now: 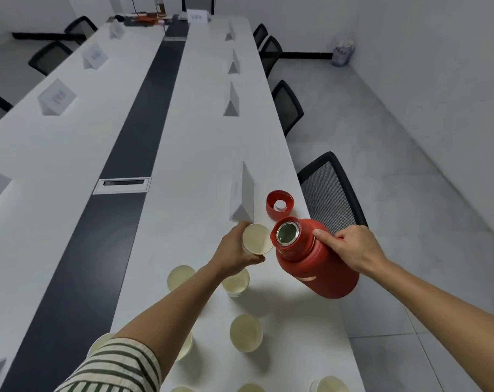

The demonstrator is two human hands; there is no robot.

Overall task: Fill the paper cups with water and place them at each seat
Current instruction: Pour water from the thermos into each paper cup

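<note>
My left hand (235,250) grips a cream paper cup (256,239) and holds it tilted toward the flask. My right hand (350,248) holds a red thermos flask (310,264) by its side, lifted and tipped with its open steel mouth next to the cup's rim. The flask's red lid (279,205) lies upside down on the white table (183,154) just beyond. Several more paper cups stand on the near table end, among them one (180,275), one (236,281) and one (245,332). Whether they contain water cannot be told.
Folded white name cards stand along both sides of the long table, the nearest (244,193) right behind the held cup. A dark strip with a cable hatch (122,185) runs down the middle. Black mesh chairs line the edges, one (329,193) close on the right.
</note>
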